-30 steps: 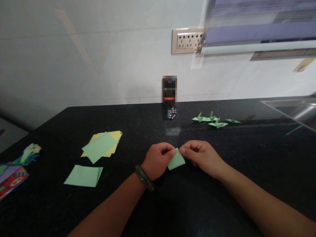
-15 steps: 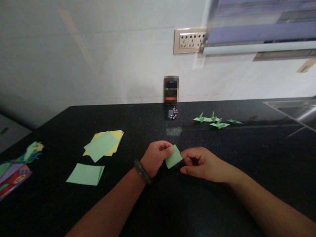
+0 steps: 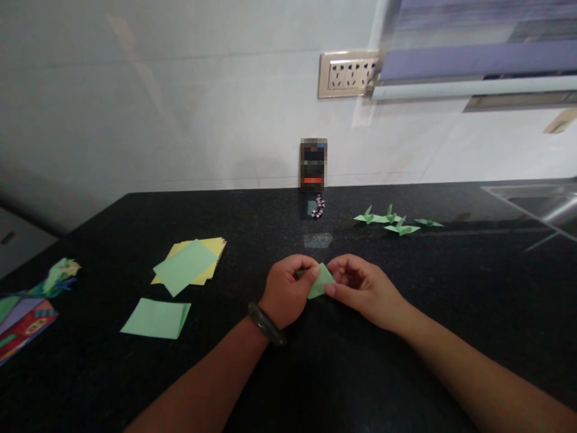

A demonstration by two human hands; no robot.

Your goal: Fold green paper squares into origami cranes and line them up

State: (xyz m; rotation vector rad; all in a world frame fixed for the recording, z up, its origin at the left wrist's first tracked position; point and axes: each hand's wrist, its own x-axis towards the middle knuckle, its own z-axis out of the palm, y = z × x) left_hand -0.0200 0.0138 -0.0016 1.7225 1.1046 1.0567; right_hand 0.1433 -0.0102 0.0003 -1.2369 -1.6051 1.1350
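Observation:
A small folded piece of light green paper (image 3: 321,281) is held above the black countertop (image 3: 306,373), between my two hands. My left hand (image 3: 291,287), with a dark bangle (image 3: 267,325) at its wrist, pinches the paper's left side between thumb and fingers. At the right corner my right hand (image 3: 363,288) grips it, thumb on the near face and fingers curled behind. The fingers cover part of the paper's edges. To the left lies a green sheet folded over (image 3: 155,319), and behind it a loose green sheet (image 3: 186,266) rests on yellow paper (image 3: 216,249).
Several folded green paper cranes (image 3: 401,228) stand at the back right. A pixelated phone-like object (image 3: 314,165) with a beaded strap (image 3: 318,207) leans on the wall. Colourful paper packs (image 3: 29,328) lie far left. A metal-edged recess (image 3: 536,201) is at the far right.
My right hand has moved slightly up and left and closed its thumb and fingers on the paper's right corner. The paper has tilted, and less of it shows.

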